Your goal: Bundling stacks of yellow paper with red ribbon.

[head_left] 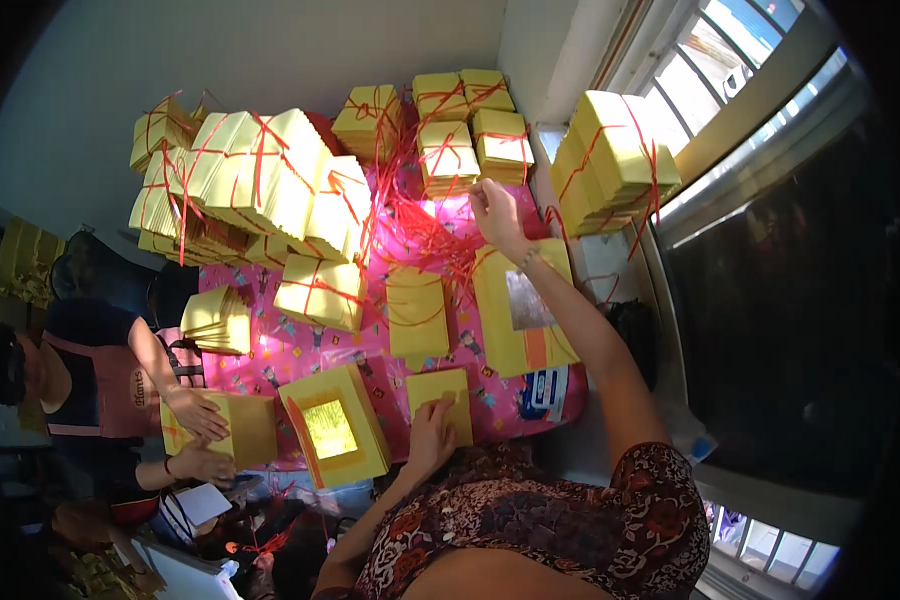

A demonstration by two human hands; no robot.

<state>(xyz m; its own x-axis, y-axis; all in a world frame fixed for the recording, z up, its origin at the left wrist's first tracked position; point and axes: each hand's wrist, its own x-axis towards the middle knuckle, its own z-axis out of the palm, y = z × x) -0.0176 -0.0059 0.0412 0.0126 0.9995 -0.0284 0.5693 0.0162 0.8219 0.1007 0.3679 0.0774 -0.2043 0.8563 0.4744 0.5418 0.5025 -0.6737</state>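
Observation:
Near the table's front edge, my left hand (430, 437) is closed over the left side of a small stack of yellow paper (452, 388). My right hand (498, 212) reaches far across the table, its fingers pinched together beside a heap of loose red ribbons (420, 225); whatever is between the fingertips is too small to make out. Just beyond it stands a ribbon-tied stack of yellow paper (448, 160). Under my right forearm lie large yellow sheets (495, 290) with a silvery square (528, 300). A loosely ribboned yellow stack (417, 315) lies between my hands.
Tied yellow bundles (255, 165) are piled at the far left, and another tall bundle (610, 160) stands by the window. Across the pink patterned tablecloth (310, 345), a co-worker's hands (198, 430) rest on a yellow stack (255, 430). Beside it lies a gold-squared stack (335, 425).

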